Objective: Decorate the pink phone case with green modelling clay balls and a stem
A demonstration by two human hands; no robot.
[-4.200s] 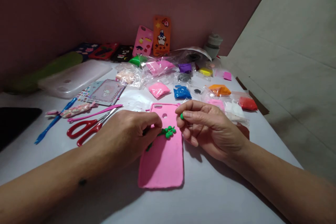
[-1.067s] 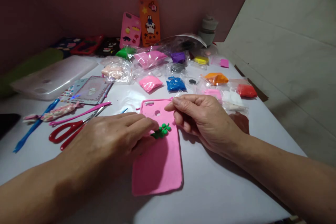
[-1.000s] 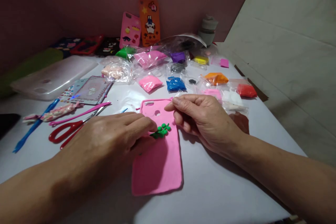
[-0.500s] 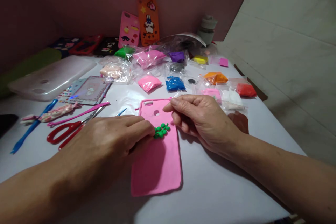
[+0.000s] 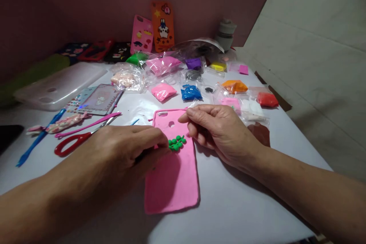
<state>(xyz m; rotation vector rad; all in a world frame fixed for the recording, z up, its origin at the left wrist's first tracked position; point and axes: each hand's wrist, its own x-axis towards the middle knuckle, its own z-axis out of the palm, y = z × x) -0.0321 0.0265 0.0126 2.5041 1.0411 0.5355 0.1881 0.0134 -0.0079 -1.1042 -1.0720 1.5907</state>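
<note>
A pink clay-covered phone case (image 5: 174, 183) lies flat on the white table, its camera hole at the far end. Several small green clay dots form a leafy sprig (image 5: 177, 143) across its upper half. My left hand (image 5: 122, 152) reaches over the case's left edge, thumb and fingers pinched at the sprig's left end. Whatever is between those fingertips is hidden. At the upper right edge of the case is my right hand (image 5: 220, 131), thumb and forefinger together and the other fingers curled. I cannot make out anything in that pinch.
Red-handled scissors (image 5: 71, 144), a blue modelling tool (image 5: 40, 137) and a pink tool (image 5: 88, 124) lie left. Behind the case are bagged clay packets, including blue (image 5: 191, 92) and orange (image 5: 235, 86). Decorated cases, one orange (image 5: 162, 26), lean at the back near a bottle (image 5: 225, 34).
The left hand has shifted slightly, its thumb showing more beneath the forefinger at the sprig. The right hand keeps its pinch in nearly the same spot. The view has tilted a little.
</note>
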